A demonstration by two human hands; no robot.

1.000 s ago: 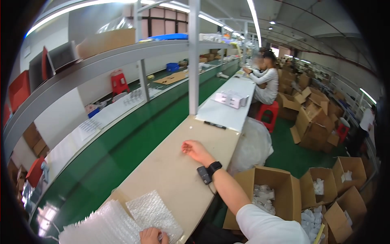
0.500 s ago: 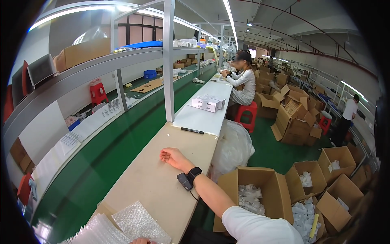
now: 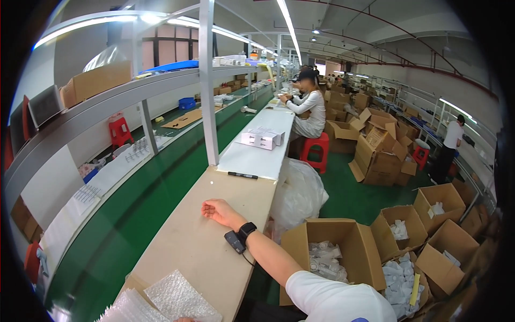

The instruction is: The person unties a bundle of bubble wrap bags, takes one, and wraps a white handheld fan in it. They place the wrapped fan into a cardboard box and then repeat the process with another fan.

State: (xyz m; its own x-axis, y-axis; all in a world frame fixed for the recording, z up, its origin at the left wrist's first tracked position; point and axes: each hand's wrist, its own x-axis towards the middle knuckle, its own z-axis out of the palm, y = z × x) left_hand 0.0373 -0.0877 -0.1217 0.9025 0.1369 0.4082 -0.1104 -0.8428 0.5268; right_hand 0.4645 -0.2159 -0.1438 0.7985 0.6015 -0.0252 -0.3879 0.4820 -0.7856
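Note:
My right hand [image 3: 219, 212] rests on the beige tabletop [image 3: 188, 231], its fingers loosely curled and nothing visible in them. A black wrist strap [image 3: 247, 231] is round that wrist, with a small black device [image 3: 234, 242] and its cable beside it. At the lower edge, only a sliver of my left hand [image 3: 185, 319] shows, by a sheet of bubble wrap [image 3: 181, 295]; its fingers are hidden. Left of that sheet lies a stack of bubble-wrap pieces [image 3: 131, 307]. A black marker [image 3: 243, 175] lies at the table's far edge.
Beyond the marker, white printed boxes [image 3: 262, 138] stand on a white work surface. Left runs a green conveyor belt [image 3: 129, 214] with a metal post [image 3: 207, 80]. At right are open cartons [image 3: 351, 252] of plastic-wrapped items and a large clear bag [image 3: 300, 188]. A co-worker [image 3: 308, 104] sits farther along.
The whole view has shifted slightly, so the scene sits further left. Less of my left hand shows at the lower edge. My right hand keeps its place on the table.

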